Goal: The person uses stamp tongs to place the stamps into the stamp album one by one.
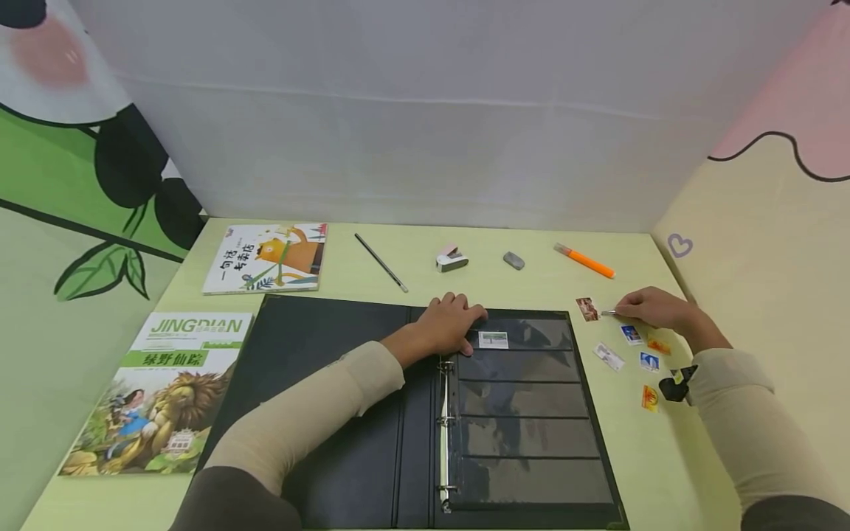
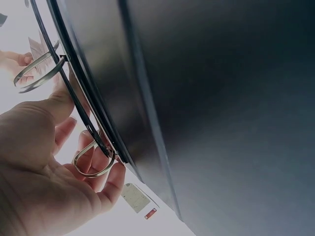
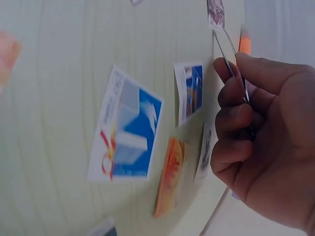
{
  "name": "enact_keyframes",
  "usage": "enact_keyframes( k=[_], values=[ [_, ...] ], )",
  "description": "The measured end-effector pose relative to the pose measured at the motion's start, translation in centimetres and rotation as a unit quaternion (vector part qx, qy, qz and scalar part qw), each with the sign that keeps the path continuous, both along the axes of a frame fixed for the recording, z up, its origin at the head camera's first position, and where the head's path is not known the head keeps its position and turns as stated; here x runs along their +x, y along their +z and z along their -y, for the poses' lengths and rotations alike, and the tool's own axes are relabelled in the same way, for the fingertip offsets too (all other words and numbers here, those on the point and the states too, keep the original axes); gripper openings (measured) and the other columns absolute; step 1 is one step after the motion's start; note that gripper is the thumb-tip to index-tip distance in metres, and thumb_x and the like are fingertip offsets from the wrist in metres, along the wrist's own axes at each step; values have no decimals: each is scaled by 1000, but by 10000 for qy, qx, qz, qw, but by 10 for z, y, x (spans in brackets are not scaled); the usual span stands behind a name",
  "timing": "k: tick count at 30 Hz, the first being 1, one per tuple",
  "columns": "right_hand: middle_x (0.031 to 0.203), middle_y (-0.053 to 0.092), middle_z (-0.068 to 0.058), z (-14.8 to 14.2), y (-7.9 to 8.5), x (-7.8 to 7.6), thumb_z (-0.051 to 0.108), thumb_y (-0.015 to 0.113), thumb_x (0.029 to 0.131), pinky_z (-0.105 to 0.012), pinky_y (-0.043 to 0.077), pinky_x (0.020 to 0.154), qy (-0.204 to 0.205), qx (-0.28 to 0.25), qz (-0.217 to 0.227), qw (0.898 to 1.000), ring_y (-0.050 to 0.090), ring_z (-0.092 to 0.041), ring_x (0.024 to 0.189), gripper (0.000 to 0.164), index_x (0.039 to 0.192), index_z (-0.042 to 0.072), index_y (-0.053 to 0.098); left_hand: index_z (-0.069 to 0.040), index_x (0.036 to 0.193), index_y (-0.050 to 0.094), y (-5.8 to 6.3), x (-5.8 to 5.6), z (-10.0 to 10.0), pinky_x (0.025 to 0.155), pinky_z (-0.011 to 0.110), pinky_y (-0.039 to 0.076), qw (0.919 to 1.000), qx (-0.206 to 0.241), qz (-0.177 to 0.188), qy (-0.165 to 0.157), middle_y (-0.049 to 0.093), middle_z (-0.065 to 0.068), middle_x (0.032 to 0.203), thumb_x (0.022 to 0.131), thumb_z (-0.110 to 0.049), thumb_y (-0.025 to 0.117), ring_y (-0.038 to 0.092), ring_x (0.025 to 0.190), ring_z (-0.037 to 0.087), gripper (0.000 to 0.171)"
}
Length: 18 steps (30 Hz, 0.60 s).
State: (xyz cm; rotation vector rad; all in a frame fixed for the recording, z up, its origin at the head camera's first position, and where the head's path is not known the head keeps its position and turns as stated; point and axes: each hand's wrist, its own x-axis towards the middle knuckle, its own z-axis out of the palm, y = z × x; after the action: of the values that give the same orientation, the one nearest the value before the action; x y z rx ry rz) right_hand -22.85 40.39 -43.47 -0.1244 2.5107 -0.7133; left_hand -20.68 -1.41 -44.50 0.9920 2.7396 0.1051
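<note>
An open black stamp album (image 1: 332, 413) lies on the table, with a clear-pocketed page (image 1: 524, 402) on its ring side. One green-and-white stamp (image 1: 493, 340) sits in the top pocket. My left hand (image 1: 446, 324) rests over the page's upper inner corner, its fingers by the metal rings (image 2: 96, 160). To the right of the album, my right hand (image 1: 654, 308) pinches metal tweezers (image 3: 231, 59). Their tips are right at the edge of a brown stamp (image 1: 587, 309). Below that hand lie several loose stamps, among them a blue one (image 3: 129, 130) and an orange one (image 3: 171, 177).
Along the back are a picture book (image 1: 265, 258), a pencil (image 1: 381, 262), a small stapler (image 1: 452, 259), a grey eraser (image 1: 513, 260) and an orange pen-like tool (image 1: 586, 261). A lion-covered book (image 1: 159, 398) lies left of the album. Walls border the table.
</note>
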Motion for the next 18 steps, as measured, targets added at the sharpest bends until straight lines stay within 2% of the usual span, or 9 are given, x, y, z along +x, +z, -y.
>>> enact_keyframes(
  k=[3, 11, 18],
  values=[
    [89, 64, -8, 6, -5, -3, 35, 50, 99, -30, 49, 66, -56, 22, -89, 9999, 60, -17, 74, 39, 111, 1, 64, -31, 140, 42, -1, 1, 0, 92, 42, 38, 10000, 3, 32, 16, 48, 4, 123, 84, -50, 66, 43, 110, 22, 64],
    [88, 61, -7, 14, -13, -9, 31, 50, 99, -28, 43, 65, -34, 13, -513, 9987, 52, -16, 76, 34, 106, 1, 65, -31, 139, 44, -1, 2, -1, 92, 42, 39, 10000, 87, 3, 30, 49, 4, 122, 83, -49, 67, 44, 111, 22, 63],
    [85, 57, -6, 14, -14, -14, 35, 52, 98, -30, 39, 65, -352, 142, -1211, 9919, 48, -19, 76, 35, 105, 4, 66, -31, 139, 43, 0, 0, -1, 91, 41, 38, 10000, 9, 5, 33, 49, 4, 123, 83, -50, 66, 43, 110, 22, 64]
  ],
)
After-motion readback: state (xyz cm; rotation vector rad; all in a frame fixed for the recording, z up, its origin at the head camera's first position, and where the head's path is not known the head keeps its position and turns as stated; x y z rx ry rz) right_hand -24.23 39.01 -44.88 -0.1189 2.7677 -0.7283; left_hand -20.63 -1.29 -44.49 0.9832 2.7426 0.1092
